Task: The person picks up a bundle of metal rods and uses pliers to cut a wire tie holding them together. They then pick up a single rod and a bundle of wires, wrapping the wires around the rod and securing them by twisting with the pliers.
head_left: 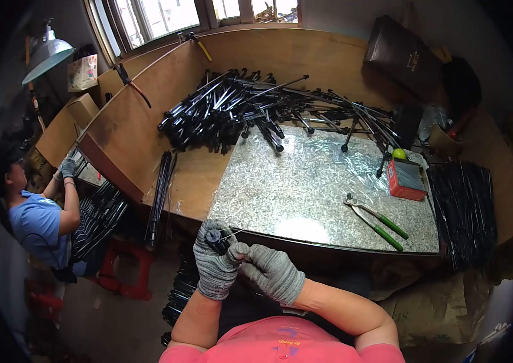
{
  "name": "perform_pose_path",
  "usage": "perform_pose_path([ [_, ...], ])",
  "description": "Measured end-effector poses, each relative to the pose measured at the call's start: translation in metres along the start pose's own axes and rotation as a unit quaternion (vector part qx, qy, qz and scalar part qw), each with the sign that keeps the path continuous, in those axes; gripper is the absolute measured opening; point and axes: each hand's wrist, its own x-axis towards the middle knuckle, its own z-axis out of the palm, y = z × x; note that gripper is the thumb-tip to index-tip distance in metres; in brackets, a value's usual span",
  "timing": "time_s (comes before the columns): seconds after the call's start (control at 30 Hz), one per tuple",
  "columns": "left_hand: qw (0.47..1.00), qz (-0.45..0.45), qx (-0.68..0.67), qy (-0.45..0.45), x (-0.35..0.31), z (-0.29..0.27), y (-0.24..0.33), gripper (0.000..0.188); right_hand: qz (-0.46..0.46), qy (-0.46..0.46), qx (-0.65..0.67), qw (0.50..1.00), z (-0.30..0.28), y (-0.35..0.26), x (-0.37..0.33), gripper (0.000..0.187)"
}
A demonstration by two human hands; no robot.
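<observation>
In grey knit gloves, both my hands meet just off the near edge of the workbench. My left hand point(215, 266) is closed around a bundle of black rods point(214, 237) with a round hub end facing up, like a folded umbrella frame. Against its right side, my right hand point(274, 273) has thumb and fingers pinched together; what lies between them is too small to make out. A thin, light wire point(235, 232) sticks out above the fingers. Green-handled pliers point(379, 225) lie with handles spread on the speckled stone slab point(268, 199).
Black and silver rods point(226, 109) are heaped at the back. A red box point(406, 179) and a black rod bundle point(462, 212) are at right. A wooden partition point(129, 133) divides off a co-worker point(41, 218) at left, near a red stool point(126, 269).
</observation>
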Motion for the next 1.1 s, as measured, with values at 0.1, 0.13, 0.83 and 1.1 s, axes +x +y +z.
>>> perform_pose_path([
  [0.1,1.000,-0.007,0.002,-0.029,0.000,-0.001,0.000,0.052,-0.018,0.012,0.014,1.000,0.001,0.003,0.000,0.013],
  [0.13,0.999,-0.009,0.003,-0.043,0.000,-0.002,0.001,0.050,-0.017,0.013,0.015,1.000,0.001,0.003,0.000,0.013],
  [0.83,0.933,0.008,0.125,-0.337,0.007,-0.004,0.024,0.024,0.049,-0.091,0.071,0.992,-0.019,-0.006,-0.014,0.020],
  [1.1,0.987,-0.018,0.134,-0.086,0.028,-0.060,0.012,0.028,0.023,0.158,-0.459,0.874,-0.159,0.019,-0.054,0.034],
])
